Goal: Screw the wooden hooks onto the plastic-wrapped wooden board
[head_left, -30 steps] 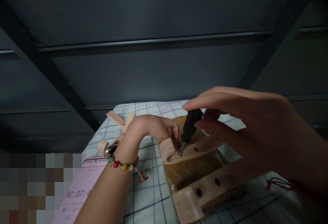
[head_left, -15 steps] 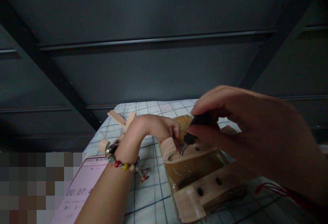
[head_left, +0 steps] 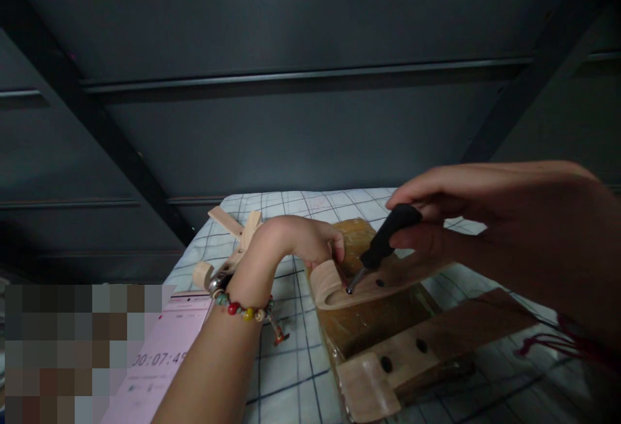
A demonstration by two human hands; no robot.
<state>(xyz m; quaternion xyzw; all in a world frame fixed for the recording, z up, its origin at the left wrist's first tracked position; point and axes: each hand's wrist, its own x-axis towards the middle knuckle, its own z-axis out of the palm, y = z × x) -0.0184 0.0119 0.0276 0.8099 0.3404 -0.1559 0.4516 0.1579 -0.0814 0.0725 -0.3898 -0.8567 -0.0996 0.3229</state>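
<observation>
My right hand [head_left: 499, 223] pinches the black handle of a screwdriver [head_left: 389, 235] between thumb and fingers. The shaft slants down to the left, its tip at a hole near the curved end of a wooden piece [head_left: 405, 275]. Bent at the wrist, my left hand [head_left: 315, 241] has its fingers curled down at the far side of that end; the fingertips are partly hidden. Beneath lies a brown board [head_left: 378, 320] with a shiny, plastic-like covering. A second wooden piece [head_left: 436, 340], with two dark holes and a block-like end, rests across the board's near part.
A checked cloth [head_left: 286, 346] covers the table. Left of my forearm are joined wooden parts [head_left: 226, 222] and a phone [head_left: 155, 353] with a running timer. A dark panelled wall [head_left: 301, 133] stands behind the table. The lower left corner is pixelated.
My right hand's fingers have shifted back and right, leaving more of the screwdriver handle showing. The tip stays at the same hole. My left hand keeps its place on the wood; the view has turned slightly.
</observation>
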